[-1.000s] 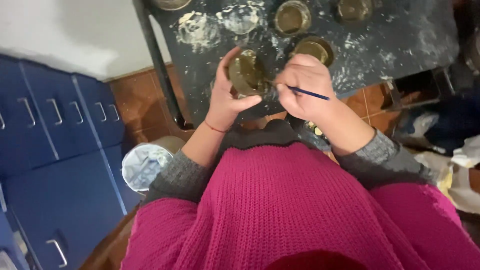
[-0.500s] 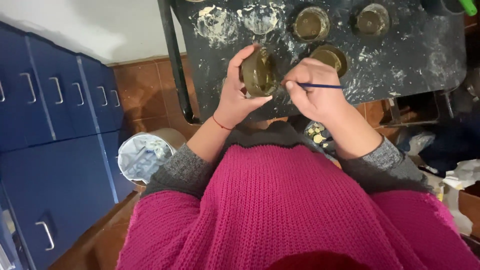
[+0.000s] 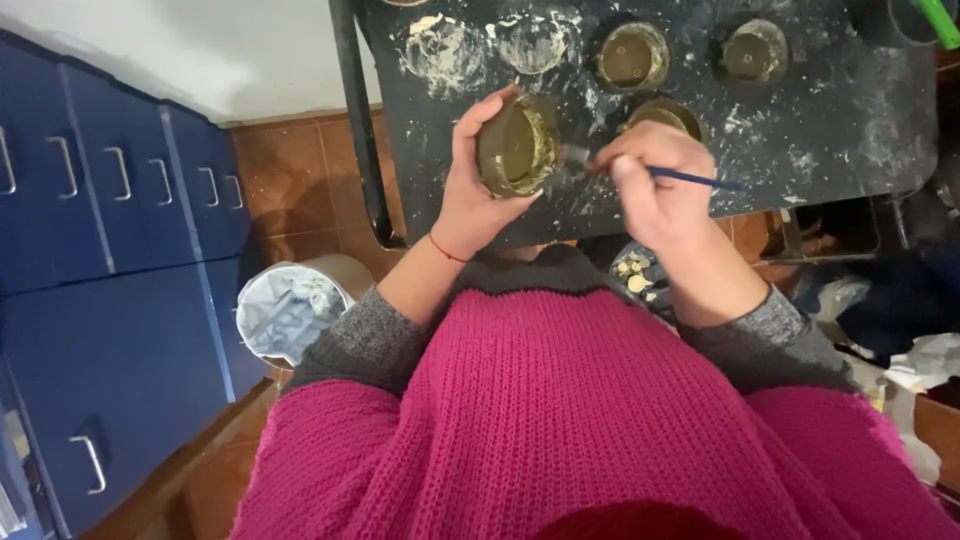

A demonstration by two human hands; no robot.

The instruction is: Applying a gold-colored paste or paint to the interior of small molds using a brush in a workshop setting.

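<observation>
Our left hand [image 3: 480, 195] is wrapped around a small round pot [image 3: 516, 147], thumb on its left side and fingers curled behind, so that its open mouth tips toward us. The pot is dull gold inside and out, and it is lifted just above the near edge of the table [image 3: 850, 120]. Our right hand [image 3: 660, 185] is pinched closed on a thin blue brush [image 3: 690, 180], held like a pen; the handle points right, and the bristle end reaches left to the pot's right rim, where it is blurred, so we cannot tell whether it touches.

The table is black and smeared with pale dried paint. On it, beyond our hands, stand more gold pots: one [image 3: 632, 56] at the far centre, another [image 3: 755, 50] to its right, and a third [image 3: 665, 115] just behind our right knuckles, partly hidden. To the far left of these are two round pale marks [image 3: 440, 45] of paint. A green object [image 3: 938, 20] pokes in at the far right corner.

On the floor to the left sits a bucket [image 3: 290, 310] with a crumpled whitish lining, near blue cabinets [image 3: 110, 250] with metal handles. We wear a pink knitted sweater [image 3: 580, 420] over grey sleeves, and a thin red string circles our left wrist.
</observation>
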